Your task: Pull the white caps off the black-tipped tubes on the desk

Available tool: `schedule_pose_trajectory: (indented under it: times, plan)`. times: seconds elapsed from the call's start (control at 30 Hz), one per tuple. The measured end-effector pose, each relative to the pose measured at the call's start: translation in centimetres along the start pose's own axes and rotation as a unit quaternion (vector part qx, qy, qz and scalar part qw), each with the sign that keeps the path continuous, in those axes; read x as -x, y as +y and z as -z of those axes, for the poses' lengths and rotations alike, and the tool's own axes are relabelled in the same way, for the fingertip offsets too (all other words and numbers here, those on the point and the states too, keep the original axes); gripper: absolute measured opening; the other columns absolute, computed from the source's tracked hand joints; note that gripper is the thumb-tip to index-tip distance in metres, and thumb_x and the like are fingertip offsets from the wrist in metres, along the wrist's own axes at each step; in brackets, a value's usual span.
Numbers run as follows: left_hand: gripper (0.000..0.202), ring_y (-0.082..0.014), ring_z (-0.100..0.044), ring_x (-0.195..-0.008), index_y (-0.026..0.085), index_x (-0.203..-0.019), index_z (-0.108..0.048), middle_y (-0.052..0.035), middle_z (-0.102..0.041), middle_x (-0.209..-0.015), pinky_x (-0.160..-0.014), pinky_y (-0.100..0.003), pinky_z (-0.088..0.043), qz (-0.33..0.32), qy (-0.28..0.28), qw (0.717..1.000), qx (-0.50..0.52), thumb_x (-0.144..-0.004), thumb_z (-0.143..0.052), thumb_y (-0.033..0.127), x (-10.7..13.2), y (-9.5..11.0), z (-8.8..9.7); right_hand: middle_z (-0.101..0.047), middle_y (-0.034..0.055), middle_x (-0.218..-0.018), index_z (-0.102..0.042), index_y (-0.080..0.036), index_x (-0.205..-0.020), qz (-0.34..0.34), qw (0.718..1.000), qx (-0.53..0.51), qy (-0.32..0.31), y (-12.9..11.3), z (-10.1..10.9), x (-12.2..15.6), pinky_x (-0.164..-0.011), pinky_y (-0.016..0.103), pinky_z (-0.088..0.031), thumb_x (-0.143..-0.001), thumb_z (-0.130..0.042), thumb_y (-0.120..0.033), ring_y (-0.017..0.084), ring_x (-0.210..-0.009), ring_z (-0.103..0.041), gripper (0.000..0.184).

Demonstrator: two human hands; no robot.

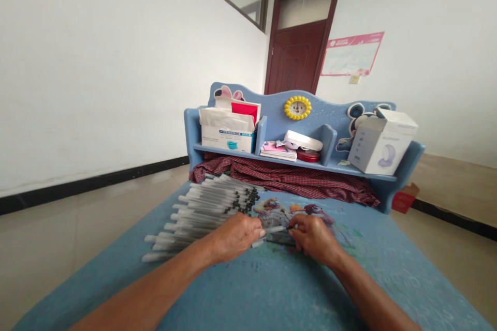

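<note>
A translucent whitish pen (276,229) stretches between my two hands above the blue table. My left hand (238,235) pinches its left end. At the pen's right end, which looks dark, the fingers of my right hand (312,232) are closed. Just below lies a thin dark rod (280,241), possibly a pen refill, partly covered by my right hand. A short clear piece (258,243) shows under my left fingertips. To the left, a big pile of similar pens (194,214) lies roughly side by side, black ends pointing right.
The blue tabletop (248,295) carries a worn cartoon picture. At its back a blue shelf (289,163) holds a mask box (229,137), papers (277,151), a red tin (308,156) and a white carton (382,145). Checked cloth (287,178) is bunched beneath the shelf.
</note>
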State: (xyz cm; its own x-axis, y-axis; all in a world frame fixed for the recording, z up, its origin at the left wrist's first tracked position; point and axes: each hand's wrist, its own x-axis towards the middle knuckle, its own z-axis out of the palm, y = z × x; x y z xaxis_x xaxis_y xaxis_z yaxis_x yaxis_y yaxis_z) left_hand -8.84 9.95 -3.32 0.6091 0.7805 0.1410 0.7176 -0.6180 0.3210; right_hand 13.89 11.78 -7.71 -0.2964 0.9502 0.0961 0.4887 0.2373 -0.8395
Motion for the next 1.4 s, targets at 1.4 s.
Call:
schedule_pose_trajectory:
  times: [1.4]
  plan:
    - [0.014, -0.0141, -0.057, -0.073, 0.017, -0.083, -0.055, -0.0011, -0.06, -0.077, -0.064, -0.021, -0.037, -0.028, 0.02, 0.999, -0.025, -0.088, -0.044, 0.024, 0.8, 1.9, -0.1, -0.056, -0.0011, -0.063, -0.065, -0.017, -0.089, 0.161, 0.976, 0.143, -0.014, -3.4, 1.1, 2.2, -0.055, 0.022, -0.033, -0.084, -0.05, -0.043, 0.01, -0.057, -0.046, 0.031]
